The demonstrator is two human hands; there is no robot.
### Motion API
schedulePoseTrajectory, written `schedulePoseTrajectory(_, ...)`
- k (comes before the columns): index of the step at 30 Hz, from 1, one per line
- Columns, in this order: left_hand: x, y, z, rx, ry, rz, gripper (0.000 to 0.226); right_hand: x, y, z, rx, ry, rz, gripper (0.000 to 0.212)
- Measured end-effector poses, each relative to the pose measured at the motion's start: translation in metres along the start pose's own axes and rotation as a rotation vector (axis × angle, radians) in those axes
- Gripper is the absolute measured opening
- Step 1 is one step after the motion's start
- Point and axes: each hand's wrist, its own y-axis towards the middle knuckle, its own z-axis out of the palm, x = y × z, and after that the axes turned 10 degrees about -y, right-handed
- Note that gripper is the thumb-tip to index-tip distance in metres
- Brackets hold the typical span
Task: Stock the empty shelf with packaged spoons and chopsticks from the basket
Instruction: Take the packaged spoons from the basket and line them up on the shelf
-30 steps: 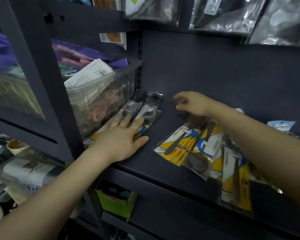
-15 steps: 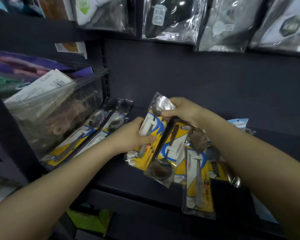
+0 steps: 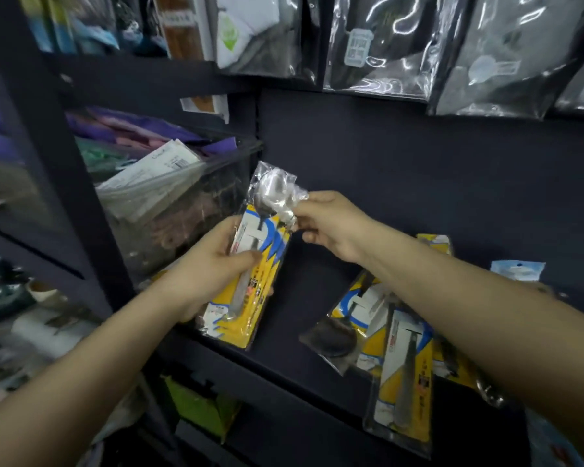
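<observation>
A yellow-and-blue spoon package (image 3: pixel 260 264) in clear plastic is held up above the dark shelf (image 3: pixel 304 318). My left hand (image 3: pixel 209 271) grips its lower half, thumb across the front. My right hand (image 3: pixel 331 224) pinches the clear top end by the spoon bowl. To the right, several more spoon packages (image 3: pixel 398 352) lie in a loose overlapping pile on the shelf, partly under my right forearm. The packages laid down at the shelf's left end are hidden behind my left hand and the held package.
A clear plastic bin (image 3: pixel 182 210) full of packaged goods stands left of the shelf bay. Shiny bagged items (image 3: pixel 385 48) hang overhead. A small blue-carded package (image 3: pixel 516 269) leans at the back right. A green box (image 3: pixel 199 406) sits on the shelf below.
My left hand left the packages at the shelf's left end and took hold of a spoon package from the pile. Both hands have lifted it off the shelf and moved it leftward.
</observation>
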Motion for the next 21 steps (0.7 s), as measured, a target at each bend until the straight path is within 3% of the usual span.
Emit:
schedulePoseTrajectory(4,0.0,-0.009,-0.002,-0.05,-0.126,-0.045,0.03,0.001,0.005,0.023,-0.023,0.029,0.066,0.017)
schedulePoseTrajectory(9,0.007,-0.015,-0.011,-0.108,-0.11,-0.097,0.027,0.001,0.0,0.031,-0.16,0.032,0.072,0.016)
schedulePoseTrajectory(15,0.011,-0.017,-0.02,-0.195,-0.132,-0.109,0.013,0.001,-0.012,0.035,0.002,0.04,0.114,0.008)
schedulePoseTrajectory(18,0.009,-0.015,-0.025,-0.201,-0.074,-0.076,0.012,-0.002,-0.018,0.047,0.035,0.003,0.12,0.016)
schedulePoseTrajectory(21,0.007,-0.012,-0.032,-0.239,-0.032,-0.041,0.014,0.002,-0.012,0.047,-0.105,0.055,0.127,0.024)
